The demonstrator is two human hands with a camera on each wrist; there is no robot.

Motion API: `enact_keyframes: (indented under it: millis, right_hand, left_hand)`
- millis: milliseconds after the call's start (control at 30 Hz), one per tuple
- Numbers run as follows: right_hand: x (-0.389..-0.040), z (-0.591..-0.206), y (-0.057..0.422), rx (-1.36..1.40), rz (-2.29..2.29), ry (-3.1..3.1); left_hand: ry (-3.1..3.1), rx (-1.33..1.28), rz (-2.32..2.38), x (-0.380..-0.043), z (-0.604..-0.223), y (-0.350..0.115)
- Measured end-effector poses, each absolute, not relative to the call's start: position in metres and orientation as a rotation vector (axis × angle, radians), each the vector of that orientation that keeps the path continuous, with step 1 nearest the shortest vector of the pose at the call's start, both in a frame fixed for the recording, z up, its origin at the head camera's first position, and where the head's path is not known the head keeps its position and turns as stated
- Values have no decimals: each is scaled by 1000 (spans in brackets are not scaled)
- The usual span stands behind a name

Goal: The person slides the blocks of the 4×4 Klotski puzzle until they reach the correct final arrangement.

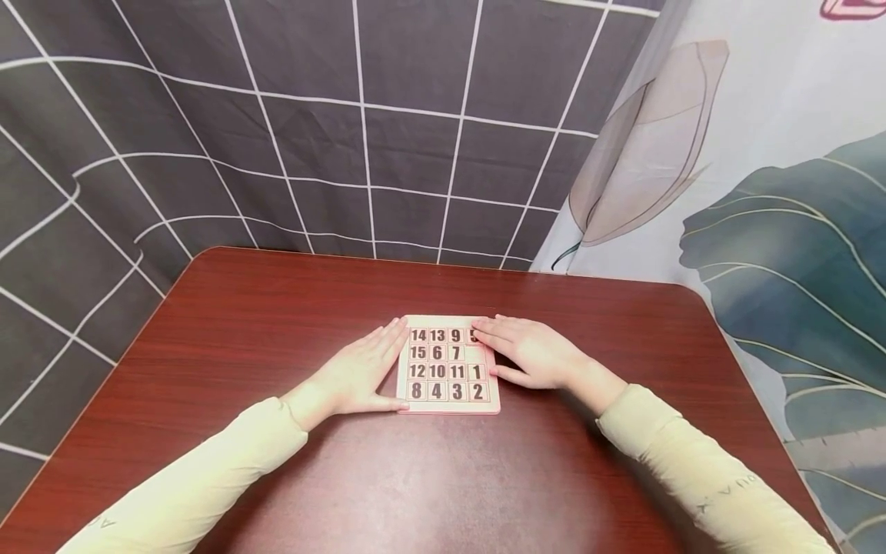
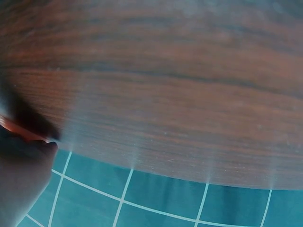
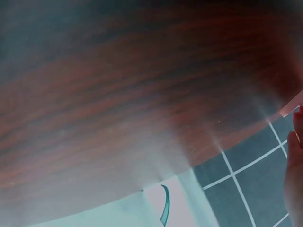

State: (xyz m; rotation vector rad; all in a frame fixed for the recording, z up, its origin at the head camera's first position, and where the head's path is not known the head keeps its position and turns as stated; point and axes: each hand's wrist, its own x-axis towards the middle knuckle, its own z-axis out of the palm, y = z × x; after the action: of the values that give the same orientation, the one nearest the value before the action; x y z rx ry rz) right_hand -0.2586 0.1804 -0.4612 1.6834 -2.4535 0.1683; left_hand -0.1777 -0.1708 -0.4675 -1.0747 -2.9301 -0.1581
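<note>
A square sliding number puzzle (image 1: 446, 409) lies flat on the table, pale-framed with a pinkish edge. Its black-numbered tiles stand in rows, with a bare slot right of the 7. My left hand (image 1: 356, 373) rests along the left side, fingertips near the top corner and thumb at the bottom corner. From the right, my right hand (image 1: 536, 354) reaches over the top corner. A fingertip touches the 5 tile (image 1: 474, 336) and partly covers it, while the thumb lies at the right edge. Both wrist views catch only part of each hand at the frame's side.
The reddish-brown wooden table (image 1: 415, 477) has rounded far corners. Behind it hangs a dark curtain (image 1: 408, 146) with a white grid. A white leaf-patterned curtain (image 1: 761, 115) hangs at the right.
</note>
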Motion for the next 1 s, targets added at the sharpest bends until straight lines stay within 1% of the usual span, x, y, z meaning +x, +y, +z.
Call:
enact_keyframes:
  millis: [133,367,500,633,800,1000]
  right_hand:
    - [-260,-463,180,1669,144,-2480]
    - [-241,-463,184,1709,151,-2460]
    - [-236,-463,186,1714,158,-2457]
    - [-243,-463,178,1722,187,-2424]
    - [-253,-463,158,1744,208,-2419]
    - [-257,-462,146,1773,176,-2443]
  left_hand:
    - [-2930,-1074,-154,-178,-468,-170]
    - [-2943,-1064,-159,-179,-470,-170]
    - [-2943,-1069,-170,-179,-471,-171]
    - [-2940,-1066,-178,-179,-470,-172]
    - [-2928,-1067,-178,-179,-471,-173]
    - [-2930,-1070,-159,-179,-471,-172]
